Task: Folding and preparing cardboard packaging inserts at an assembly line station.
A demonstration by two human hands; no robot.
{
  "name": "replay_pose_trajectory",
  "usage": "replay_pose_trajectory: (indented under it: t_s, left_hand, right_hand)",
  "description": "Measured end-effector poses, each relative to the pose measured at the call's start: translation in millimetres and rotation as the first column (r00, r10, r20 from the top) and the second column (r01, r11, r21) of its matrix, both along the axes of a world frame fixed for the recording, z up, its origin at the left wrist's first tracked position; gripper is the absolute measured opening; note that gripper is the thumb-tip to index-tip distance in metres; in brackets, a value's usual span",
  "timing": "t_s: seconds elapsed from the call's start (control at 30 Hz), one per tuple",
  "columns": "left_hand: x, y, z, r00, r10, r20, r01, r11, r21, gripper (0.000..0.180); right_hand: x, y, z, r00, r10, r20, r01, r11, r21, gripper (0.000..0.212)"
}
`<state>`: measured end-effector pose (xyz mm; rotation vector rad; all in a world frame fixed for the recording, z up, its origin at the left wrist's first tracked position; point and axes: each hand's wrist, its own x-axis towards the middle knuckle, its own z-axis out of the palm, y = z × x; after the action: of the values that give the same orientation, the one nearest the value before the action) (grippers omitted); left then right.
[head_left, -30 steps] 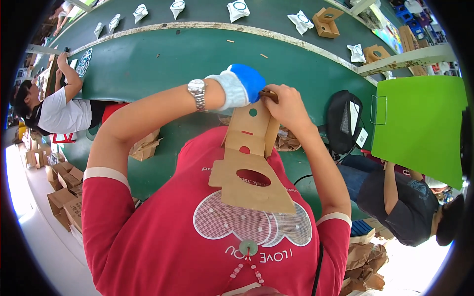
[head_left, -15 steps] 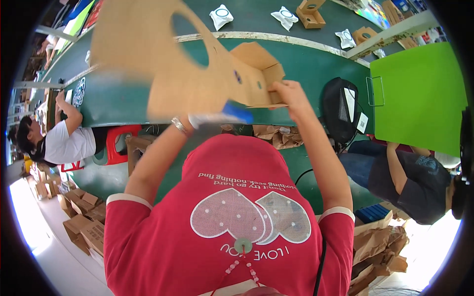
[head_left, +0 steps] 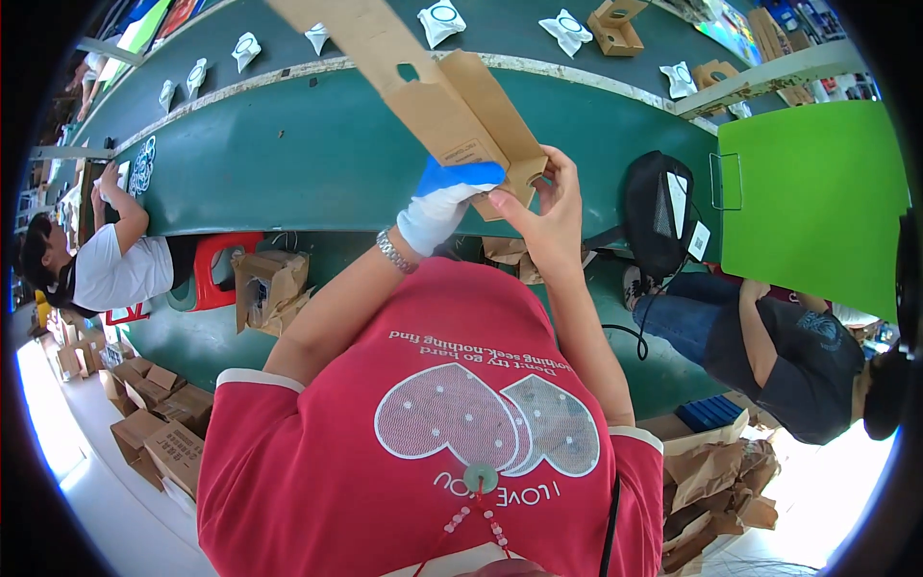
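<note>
A brown cardboard box (head_left: 452,111), partly folded, is held above the green table (head_left: 317,154). Its long flat panel stretches up and to the left, with a small round hole in it. My left hand (head_left: 444,200), in a white glove with blue fingers, is closed on the box's lower left side. At the lower right end, my bare right hand (head_left: 550,207) grips the folded corner, its thumb toward me and its fingers behind the edge. The fingertips of that hand are partly hidden by the cardboard.
White wrapped packets (head_left: 442,21) and an open cardboard box (head_left: 615,27) sit on the belt beyond the rail (head_left: 615,87). A black bag (head_left: 659,216) and a green board (head_left: 808,192) are at right. One person (head_left: 125,255) sits left, another (head_left: 769,337) right.
The cardboard has turned and swung, its large panel moving up from the left. My left hand has moved right to the box, near my right hand, which has shifted slightly down and left.
</note>
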<state>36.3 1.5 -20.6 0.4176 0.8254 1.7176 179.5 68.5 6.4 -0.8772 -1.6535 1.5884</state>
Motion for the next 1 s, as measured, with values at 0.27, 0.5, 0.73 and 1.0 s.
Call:
replay_pose_trajectory:
  t_s: [0.27,0.5,0.73,1.0]
  left_hand:
    - [-5.1,-42.7,-16.8,0.807,-0.335,0.487,0.268,0.942,0.202,0.051]
    - [-23.7,-83.7,-18.5,0.952,-0.17,-0.255,0.131,0.978,-0.163,0.067]
    - [-15.6,-84.2,62.9,0.418,-0.146,-0.897,0.037,0.989,-0.143,0.056]
    - [-4.8,-49.3,-20.5,0.844,0.046,-0.534,-0.148,0.977,-0.15,0.031]
  right_hand:
    - [30.6,-3.4,-11.0,0.93,-0.01,-0.368,-0.107,0.949,-0.297,0.058]
    - [18.7,-43.9,-11.5,0.978,-0.076,-0.197,-0.074,0.752,-0.655,0.045]
    - [19.6,-52.3,-2.7,0.985,0.129,0.117,-0.126,0.991,-0.034,0.027]
    - [-6.0,-26.8,-31.0,0.967,-0.249,-0.06,0.18,0.827,-0.532,0.016]
